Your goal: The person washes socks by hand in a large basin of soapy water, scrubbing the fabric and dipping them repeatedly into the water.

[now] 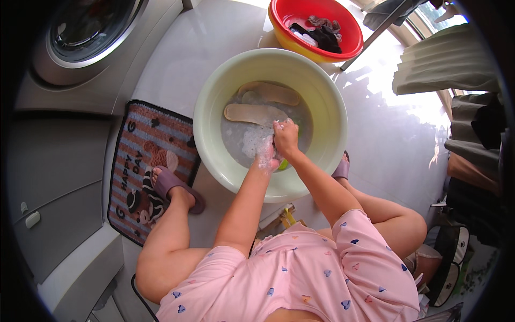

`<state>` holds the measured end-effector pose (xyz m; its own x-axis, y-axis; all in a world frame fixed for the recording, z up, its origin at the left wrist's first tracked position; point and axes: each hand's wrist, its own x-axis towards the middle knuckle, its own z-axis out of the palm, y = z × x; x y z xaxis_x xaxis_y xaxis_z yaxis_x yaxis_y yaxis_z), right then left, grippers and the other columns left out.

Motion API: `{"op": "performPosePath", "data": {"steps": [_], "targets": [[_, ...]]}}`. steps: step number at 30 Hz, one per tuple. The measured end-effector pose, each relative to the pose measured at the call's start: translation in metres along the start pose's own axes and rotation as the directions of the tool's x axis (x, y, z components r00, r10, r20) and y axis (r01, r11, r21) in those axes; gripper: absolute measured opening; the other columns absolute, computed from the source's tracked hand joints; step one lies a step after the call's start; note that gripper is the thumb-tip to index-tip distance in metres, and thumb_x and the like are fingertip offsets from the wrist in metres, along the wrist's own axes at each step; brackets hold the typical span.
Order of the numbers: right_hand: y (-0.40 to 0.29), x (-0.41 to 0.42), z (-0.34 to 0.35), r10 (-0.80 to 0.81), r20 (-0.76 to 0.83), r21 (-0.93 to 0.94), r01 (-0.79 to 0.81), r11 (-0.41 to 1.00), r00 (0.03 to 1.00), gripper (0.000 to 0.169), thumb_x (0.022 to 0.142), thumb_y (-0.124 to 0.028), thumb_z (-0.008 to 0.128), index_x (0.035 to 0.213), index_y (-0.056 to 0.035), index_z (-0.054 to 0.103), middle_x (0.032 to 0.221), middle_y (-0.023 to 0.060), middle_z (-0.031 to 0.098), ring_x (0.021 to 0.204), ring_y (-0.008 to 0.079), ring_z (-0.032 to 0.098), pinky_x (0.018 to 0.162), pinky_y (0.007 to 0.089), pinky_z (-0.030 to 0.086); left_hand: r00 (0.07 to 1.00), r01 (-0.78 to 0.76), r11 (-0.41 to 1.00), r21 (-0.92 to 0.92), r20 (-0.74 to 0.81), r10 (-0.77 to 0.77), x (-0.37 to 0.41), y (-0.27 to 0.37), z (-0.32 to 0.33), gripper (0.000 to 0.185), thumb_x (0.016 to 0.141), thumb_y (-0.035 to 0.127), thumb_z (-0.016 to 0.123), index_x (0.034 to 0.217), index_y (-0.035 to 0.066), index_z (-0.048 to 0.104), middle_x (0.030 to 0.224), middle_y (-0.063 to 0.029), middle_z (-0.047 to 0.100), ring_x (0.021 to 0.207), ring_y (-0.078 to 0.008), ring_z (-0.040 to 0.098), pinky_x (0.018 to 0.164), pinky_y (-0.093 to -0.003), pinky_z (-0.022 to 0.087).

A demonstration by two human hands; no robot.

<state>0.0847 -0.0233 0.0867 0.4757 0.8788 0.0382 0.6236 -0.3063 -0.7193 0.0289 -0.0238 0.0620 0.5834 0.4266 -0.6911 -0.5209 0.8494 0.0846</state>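
Note:
Both hands are over the water inside a pale green plastic basin (330, 120). My left hand (266, 153), covered in suds, is low in the basin, turned partly palm up. Close against it on the right is my right hand (286, 137), its fingers curled, with foam on the fingertips. Whether anything lies between the hands is hidden. Two beige shoe insoles (255, 114), (273, 92) lie in the cloudy, soapy water beyond the hands. A bright green object (283, 164) shows partly beneath my right wrist.
A red basin (277, 22) with dark and light clothes (326, 38) stands behind. A striped mat (132, 161) lies left, below a front-loading washing machine (149, 24). Garments (442, 60) hang at right. A yellow-handled item (288, 217) is on the floor near the basin.

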Motion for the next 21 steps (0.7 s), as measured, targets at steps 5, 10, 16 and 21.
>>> {"op": "performPosePath", "data": {"steps": [5, 10, 16, 21], "targets": [[-0.051, -0.039, -0.005, -0.387, 0.204, 0.157, 0.360, 0.920, 0.899, 0.030, 0.080, -0.015, 0.057, 0.055, 0.0006, 0.050, 0.079, 0.0201, 0.056, 0.077, 0.0384, 0.049, 0.077, 0.0473, 0.038, 0.976, 0.066, 0.964, -0.258, 0.217, -0.009, 0.004, 0.019, -0.048, 0.026, 0.091, 0.035, 0.041, 0.105, 0.016, 0.053, 0.094, 0.0018, 0.059, 0.082, -0.0101, 0.057, 0.066, -0.0241, 0.049], [-0.051, -0.025, 0.018, -0.200, 0.135, 0.240, 0.164, 0.957, 0.971, 0.034, 0.081, -0.020, 0.056, 0.055, 0.0019, 0.049, 0.070, 0.0208, 0.056, 0.072, 0.0356, 0.049, 0.075, 0.0434, 0.038, 0.881, 0.095, 0.736, -0.670, 0.401, 0.251, 0.049, 0.002, -0.104, 0.022, 0.090, 0.034, 0.042, 0.099, 0.017, 0.053, 0.088, 0.0021, 0.060, 0.077, -0.0111, 0.058, 0.064, -0.0256, 0.049], [0.027, 0.024, -0.001, 0.139, 0.141, 0.228, -0.169, 0.959, 0.980, 0.037, 0.083, -0.024, 0.056, 0.058, 0.0017, 0.049, 0.062, 0.0157, 0.054, 0.054, 0.0294, 0.048, 0.053, 0.0381, 0.038, 0.953, 0.080, 0.981, -0.179, 0.301, -0.023, 0.031, -0.006, -0.038, 0.028, 0.092, 0.031, 0.039, 0.099, 0.007, 0.050, 0.098, -0.0070, 0.059, 0.088, -0.0186, 0.059, 0.080, -0.0353, 0.050], [0.029, 0.027, -0.020, 0.357, 0.364, 0.268, -0.464, 0.844, 0.860, 0.036, 0.083, -0.025, 0.059, 0.059, 0.0005, 0.051, 0.063, 0.0130, 0.050, 0.063, 0.0223, 0.050, 0.057, 0.0358, 0.038, 0.992, -0.104, 0.944, -0.313, 0.038, 0.122, 0.006, 0.025, -0.036, 0.018, 0.092, 0.023, 0.038, 0.085, 0.007, 0.047, 0.085, -0.0103, 0.056, 0.081, -0.0274, 0.058, 0.078, -0.0422, 0.050]]}}
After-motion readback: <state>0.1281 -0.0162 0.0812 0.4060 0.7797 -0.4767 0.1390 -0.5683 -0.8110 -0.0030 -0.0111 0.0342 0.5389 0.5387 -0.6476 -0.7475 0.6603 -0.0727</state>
